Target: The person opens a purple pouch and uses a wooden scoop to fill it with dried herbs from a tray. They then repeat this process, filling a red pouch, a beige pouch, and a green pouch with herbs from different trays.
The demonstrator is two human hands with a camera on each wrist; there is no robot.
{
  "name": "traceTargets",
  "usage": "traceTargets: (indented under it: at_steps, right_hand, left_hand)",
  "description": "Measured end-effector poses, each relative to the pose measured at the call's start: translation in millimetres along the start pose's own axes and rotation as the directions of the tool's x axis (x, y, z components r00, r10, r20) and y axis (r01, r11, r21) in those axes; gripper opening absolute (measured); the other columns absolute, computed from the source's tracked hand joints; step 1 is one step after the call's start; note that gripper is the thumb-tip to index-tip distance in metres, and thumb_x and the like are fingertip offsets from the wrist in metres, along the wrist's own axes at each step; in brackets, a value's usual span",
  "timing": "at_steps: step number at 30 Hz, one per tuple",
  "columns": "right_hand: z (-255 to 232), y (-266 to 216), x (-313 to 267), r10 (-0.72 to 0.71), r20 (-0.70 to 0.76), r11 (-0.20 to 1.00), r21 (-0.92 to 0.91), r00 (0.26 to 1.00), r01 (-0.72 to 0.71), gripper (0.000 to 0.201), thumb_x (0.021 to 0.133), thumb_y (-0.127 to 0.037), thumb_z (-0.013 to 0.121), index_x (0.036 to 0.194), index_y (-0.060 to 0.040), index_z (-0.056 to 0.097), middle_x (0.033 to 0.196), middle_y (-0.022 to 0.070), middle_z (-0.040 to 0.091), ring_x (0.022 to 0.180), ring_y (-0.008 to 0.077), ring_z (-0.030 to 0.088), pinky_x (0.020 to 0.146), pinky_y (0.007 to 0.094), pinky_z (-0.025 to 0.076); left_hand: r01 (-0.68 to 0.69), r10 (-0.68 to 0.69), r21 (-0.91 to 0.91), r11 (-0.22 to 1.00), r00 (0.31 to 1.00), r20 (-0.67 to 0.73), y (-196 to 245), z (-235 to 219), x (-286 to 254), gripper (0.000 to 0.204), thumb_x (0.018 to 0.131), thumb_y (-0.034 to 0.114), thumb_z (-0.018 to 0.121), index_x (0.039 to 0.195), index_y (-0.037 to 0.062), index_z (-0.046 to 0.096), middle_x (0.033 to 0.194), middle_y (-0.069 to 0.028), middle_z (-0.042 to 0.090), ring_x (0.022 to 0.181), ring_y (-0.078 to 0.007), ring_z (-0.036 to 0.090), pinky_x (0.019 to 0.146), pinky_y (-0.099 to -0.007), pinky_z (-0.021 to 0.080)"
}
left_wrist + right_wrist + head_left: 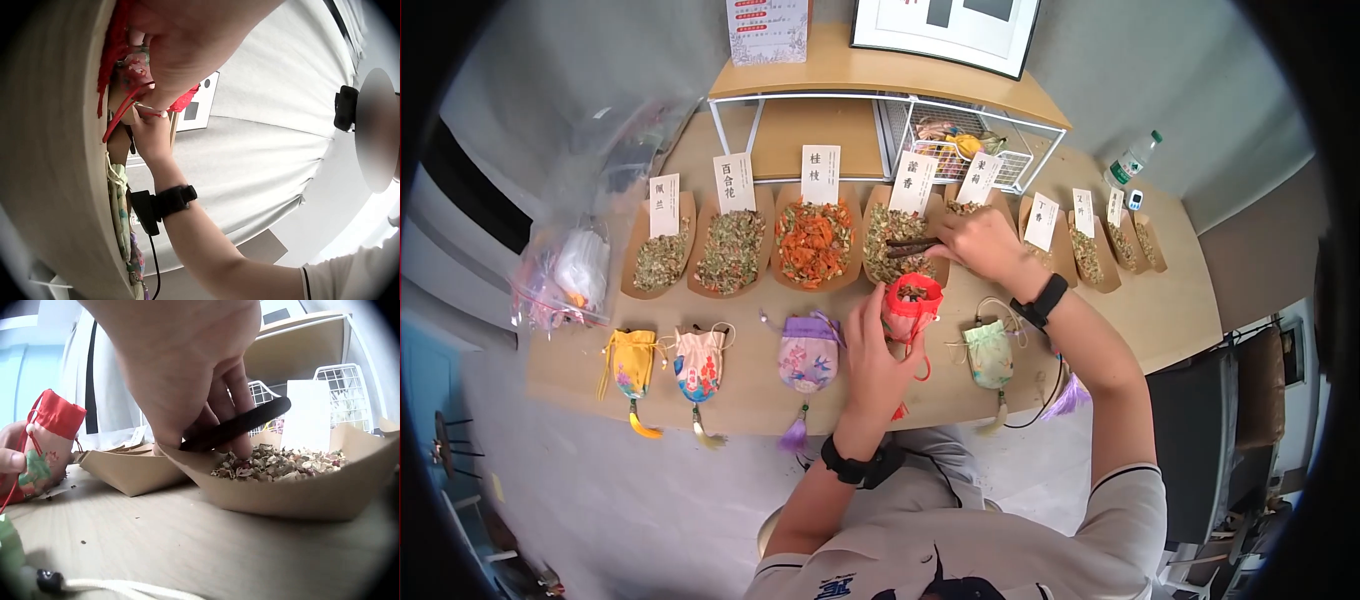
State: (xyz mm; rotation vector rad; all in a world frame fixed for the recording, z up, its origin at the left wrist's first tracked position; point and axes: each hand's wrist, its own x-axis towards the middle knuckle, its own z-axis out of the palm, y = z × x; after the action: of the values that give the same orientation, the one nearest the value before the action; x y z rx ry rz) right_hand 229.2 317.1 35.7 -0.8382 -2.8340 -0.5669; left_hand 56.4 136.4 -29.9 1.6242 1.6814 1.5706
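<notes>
My left hand (870, 345) holds a small red-topped drawstring pouch (907, 322) upright near the front of the table, fingers and thumb around its side. The pouch mouth is spread, and dried herb bits show inside. In the right wrist view its pink body (47, 447) carries a green and pink pattern. My right hand (980, 243) grips dark wooden tongs (912, 245), whose tips point left over a paper tray of dried herbs (895, 262). Beneath that hand, another herb tray (281, 494) stands close in the right wrist view.
More labelled herb trays, one of orange pieces (813, 245), line the table. In front lie yellow (633, 360), pink (699, 365), purple (808, 355) and green pouches (990, 358). Behind stand a shelf (830, 140) with a wire basket and a bottle (1133, 160). Plastic bags (580, 265) lie left.
</notes>
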Motion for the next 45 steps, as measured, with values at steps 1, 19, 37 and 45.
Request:
traceTargets:
  at_steps: [1, 19, 37, 45]
  right_hand:
    - [1, 0, 0, -0.003, -0.006, 1.0, 0.001, 1.0, 0.003, 0.04, 0.091, -0.048, 0.067, 0.084, -0.0089, 0.071, 0.076, 0.0057, 0.063, 0.068, 0.0262, 0.067, 0.057, 0.0368, 0.051]
    - [-76, -114, -73, 0.463, 0.081, 0.612, 0.691, 0.882, -0.385, 0.035, 0.083, -0.028, 0.083, 0.11, -0.0075, 0.077, 0.083, 0.0156, 0.074, 0.073, 0.0331, 0.072, 0.066, 0.0399, 0.058]
    - [-61, -117, -89, 0.541, 0.212, 0.327, 0.839, 0.814, -0.436, 0.016, 0.092, -0.012, 0.076, 0.103, -0.0003, 0.078, 0.081, 0.0159, 0.075, 0.064, 0.0201, 0.071, 0.06, 0.0315, 0.056]
    - [-62, -123, -101, 0.417, -0.007, 0.503, 0.835, 0.909, -0.224, 0.022, 0.1, -0.004, 0.061, 0.119, 0.0015, 0.071, 0.093, 0.0187, 0.073, 0.067, 0.0241, 0.072, 0.063, 0.0329, 0.057]
  left_hand:
    - [-0.009, 0.009, -0.001, 1.0, 1.0, -0.003, 0, 0, 0, 0.085, 0.073, 0.007, 0.086, 0.147, 0.0036, 0.046, 0.132, -0.0199, 0.054, 0.122, -0.0372, 0.056, 0.101, -0.0456, 0.049]
    - [-0.053, 0.059, -0.03, 0.998, 0.976, 0.208, 10, -16, -9, 0.093, 0.072, 0.015, 0.089, 0.152, 0.0097, 0.043, 0.134, -0.0192, 0.049, 0.122, -0.0371, 0.054, 0.1, -0.0452, 0.049]
    - [0.0, 0.111, -0.195, 0.981, 0.821, 0.56, 9, -63, 4, 0.039, 0.1, 0.009, 0.055, 0.137, -0.0049, 0.054, 0.13, -0.0225, 0.06, 0.117, -0.0393, 0.06, 0.098, -0.0435, 0.047]
    - [-0.135, 0.131, -0.002, 0.991, 0.953, 0.273, 12, -60, 0, 0.017, 0.093, 0.009, 0.069, 0.107, -0.0002, 0.073, 0.109, -0.0151, 0.07, 0.095, -0.032, 0.069, 0.083, -0.0374, 0.054]
